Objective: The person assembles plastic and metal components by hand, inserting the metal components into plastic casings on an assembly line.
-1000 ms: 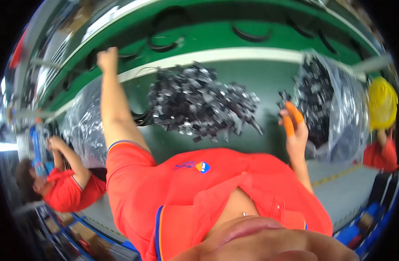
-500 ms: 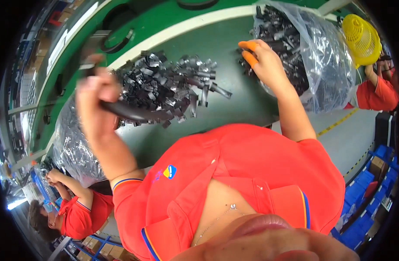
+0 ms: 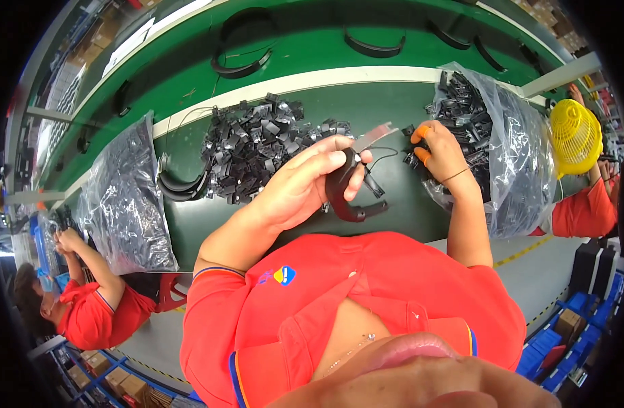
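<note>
Over green bench (image 3: 407,207), left hand (image 3: 305,187) grips one curved black band (image 3: 342,197), right hand (image 3: 442,153) seemingly pinching bagged parts (image 3: 485,115).

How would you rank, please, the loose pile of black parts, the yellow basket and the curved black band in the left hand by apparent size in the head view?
1. Pile
2. Basket, though it sits at the bent rim, so unsure
3. Band, in the left hand

Dark green bench (image 3: 189,231), cream stripe along far edge, brighter green belt (image 3: 312,47) beyond. On bench: loose heap of small black parts (image 3: 257,146) at centre; curved black bands (image 3: 179,185) just left of heap; clear bag (image 3: 125,197) of dark parts at left; open clear bag (image 3: 509,149) of black parts at right. On belt: several curved black bands (image 3: 238,64), well apart.
</note>
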`<state>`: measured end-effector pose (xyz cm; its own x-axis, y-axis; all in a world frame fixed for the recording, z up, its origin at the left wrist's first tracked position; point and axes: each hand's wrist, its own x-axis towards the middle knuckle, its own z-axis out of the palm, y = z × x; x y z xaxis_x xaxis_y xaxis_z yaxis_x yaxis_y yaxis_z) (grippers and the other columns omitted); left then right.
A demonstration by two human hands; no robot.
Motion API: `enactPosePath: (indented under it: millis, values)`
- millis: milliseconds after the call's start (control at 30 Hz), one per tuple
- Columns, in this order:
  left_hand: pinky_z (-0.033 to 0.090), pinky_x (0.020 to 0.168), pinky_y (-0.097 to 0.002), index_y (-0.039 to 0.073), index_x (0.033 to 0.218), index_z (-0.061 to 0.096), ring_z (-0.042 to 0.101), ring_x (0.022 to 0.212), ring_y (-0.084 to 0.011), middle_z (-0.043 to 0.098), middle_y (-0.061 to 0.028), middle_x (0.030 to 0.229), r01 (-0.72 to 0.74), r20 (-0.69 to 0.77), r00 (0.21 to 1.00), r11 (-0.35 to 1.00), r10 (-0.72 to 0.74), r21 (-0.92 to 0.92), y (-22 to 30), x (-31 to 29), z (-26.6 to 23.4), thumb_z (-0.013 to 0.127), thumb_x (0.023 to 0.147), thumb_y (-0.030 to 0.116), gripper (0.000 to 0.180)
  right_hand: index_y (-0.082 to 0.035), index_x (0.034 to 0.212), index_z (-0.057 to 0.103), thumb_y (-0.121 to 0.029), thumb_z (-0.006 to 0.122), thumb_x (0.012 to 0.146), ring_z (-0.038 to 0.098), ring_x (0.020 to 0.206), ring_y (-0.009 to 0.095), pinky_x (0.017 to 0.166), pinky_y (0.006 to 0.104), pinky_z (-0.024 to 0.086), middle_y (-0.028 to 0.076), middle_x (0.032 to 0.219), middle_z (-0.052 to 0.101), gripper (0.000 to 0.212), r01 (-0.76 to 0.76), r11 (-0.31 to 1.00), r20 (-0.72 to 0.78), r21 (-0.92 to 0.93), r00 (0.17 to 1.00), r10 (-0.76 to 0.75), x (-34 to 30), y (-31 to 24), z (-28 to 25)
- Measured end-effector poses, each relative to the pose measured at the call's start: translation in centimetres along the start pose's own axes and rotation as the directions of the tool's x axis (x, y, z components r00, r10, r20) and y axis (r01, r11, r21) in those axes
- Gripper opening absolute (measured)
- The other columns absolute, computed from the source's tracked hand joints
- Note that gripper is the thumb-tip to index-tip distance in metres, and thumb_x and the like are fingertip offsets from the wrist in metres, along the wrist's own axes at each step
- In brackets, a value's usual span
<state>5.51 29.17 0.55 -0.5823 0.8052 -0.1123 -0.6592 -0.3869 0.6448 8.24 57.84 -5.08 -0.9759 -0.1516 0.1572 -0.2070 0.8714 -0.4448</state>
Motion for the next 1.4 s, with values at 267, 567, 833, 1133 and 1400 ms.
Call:
enactPosePath:
  millis: [267,567,833,1133,1400]
  values:
    - [0.044,0.080,-0.0293,-0.001,0.114,0.045,0.054,0.086,-0.0166,0.055,-0.0105,0.095,-0.120,0.036,0.992,0.993,0.120,-0.005,0.7,-0.1,0.4,0.042,0.092,0.018,0.029,-0.006,0.092,0.056,-0.010,0.058,0.081,0.055,0.076,0.024,0.067,0.0325,0.042,0.009,0.081,0.059,0.012,-0.208,0.977,-0.172,0.048,0.962,0.213,0.2,-1.4,-0.5]
    - [0.043,0.084,-0.0298,-0.001,0.118,0.044,0.053,0.091,-0.0152,0.055,-0.0092,0.096,-0.257,-0.105,0.958,0.962,0.266,0.089,-0.4,1.4,0.4,0.042,0.093,0.020,0.033,-0.001,0.107,0.054,-0.017,0.045,0.092,0.042,0.062,0.008,0.055,0.0213,0.035,0.000,0.071,0.047,0.024,0.306,0.611,-0.668,0.730,0.511,0.542,-1.4,-3.8,-7.6]
    - [0.041,0.082,-0.0285,0.001,0.118,0.046,0.051,0.087,-0.0137,0.054,-0.0089,0.099,-0.218,-0.119,0.965,0.968,0.233,0.127,-2.4,2.2,-0.6,0.042,0.094,0.023,0.033,-0.002,0.103,0.049,-0.005,0.055,0.085,0.042,0.052,0.008,0.052,0.0227,0.036,0.001,0.068,0.048,0.020,-0.021,0.050,0.004,0.999,0.947,0.322,0.6,-10.9,-0.4]
    - [0.040,0.069,-0.0221,0.002,0.123,0.041,0.048,0.074,-0.0094,0.051,-0.0016,0.078,-0.142,-0.135,0.978,0.983,0.157,0.117,-2.6,2.5,-0.5,0.048,0.092,0.030,0.043,0.000,0.095,0.054,-0.008,0.061,0.083,0.051,0.052,0.011,0.047,0.0208,0.040,0.004,0.066,0.055,0.016,-0.003,0.077,-0.025,0.997,0.932,0.361,1.3,-10.8,0.4]
    - [0.041,0.069,-0.0218,0.001,0.116,0.048,0.050,0.074,-0.0094,0.056,-0.0050,0.083,-0.105,-0.119,0.985,0.980,0.126,0.168,-2.2,2.3,0.1,0.049,0.091,0.030,0.038,-0.001,0.100,0.052,-0.019,0.058,0.086,0.053,0.058,0.010,0.053,0.0212,0.043,0.003,0.071,0.056,0.023,-0.035,0.010,0.031,0.999,0.956,0.291,0.6,-10.8,0.2]
